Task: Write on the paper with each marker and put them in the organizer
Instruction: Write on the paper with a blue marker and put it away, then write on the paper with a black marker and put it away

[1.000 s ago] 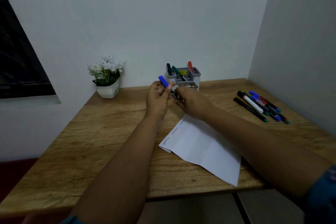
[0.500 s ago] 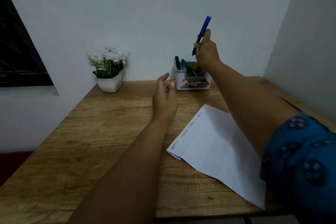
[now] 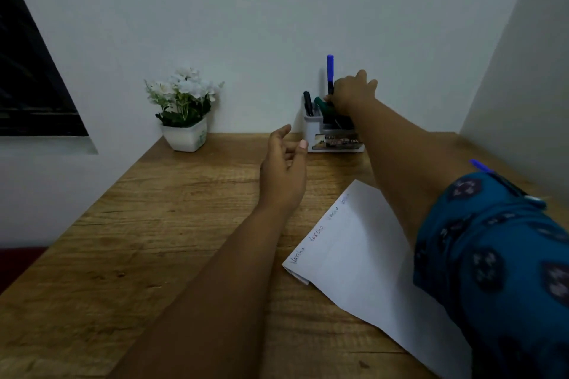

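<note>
Head view: the right hand point(image 3: 351, 94) is stretched far out to the organizer point(image 3: 331, 135) at the back of the bench point(image 3: 184, 224), by the wall. Its fingers pinch the blue marker point(image 3: 330, 74) near the low end. The marker stands almost straight up, with its blue cap on top. Its low end is right over the organizer, hidden behind the hand, so I cannot tell if it is inside yet. I think the next move is straight down, then let go. A black marker point(image 3: 308, 103) and a green marker point(image 3: 321, 103) already stand in the organizer, just left of the hand. The left hand point(image 3: 284, 169) floats loose over the bench, holding nothing, near the organizer too. The paper point(image 3: 363, 255) lies flat under the right arm, with words along its left edge.
</note>
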